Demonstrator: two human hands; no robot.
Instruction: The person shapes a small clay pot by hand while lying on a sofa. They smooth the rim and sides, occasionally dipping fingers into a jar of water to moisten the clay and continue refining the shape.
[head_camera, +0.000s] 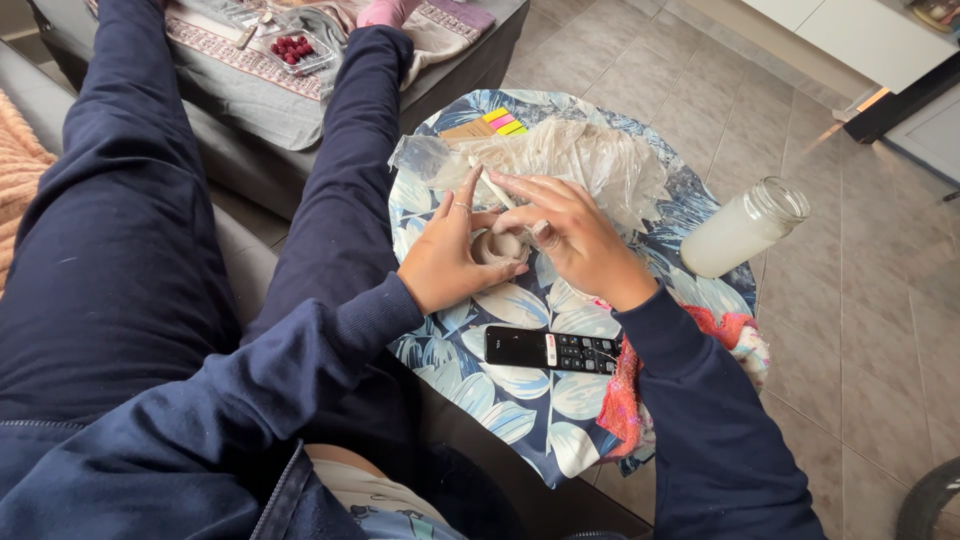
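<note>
**Both hands close around a small clay lump**

Here, the round tabletop (560, 400), covered in a blue leaf-print cloth, carries everything. At its twelve o'clock lies a crumpled clear plastic sheet (590, 160); at three o'clock a glass jar (745, 228) of cloudy liquid lies tilted; at six o'clock rests a black remote (550, 350). At the centre sits the clay lump (500, 246), grey, rounded, with a shallow hollow on top. The left hand (447, 258) cups it from nine o'clock, grip half closed against its side. The right hand (570, 232) presses from three o'clock, fingers curled over its rim. Both hands touch it, equally near.
</note>
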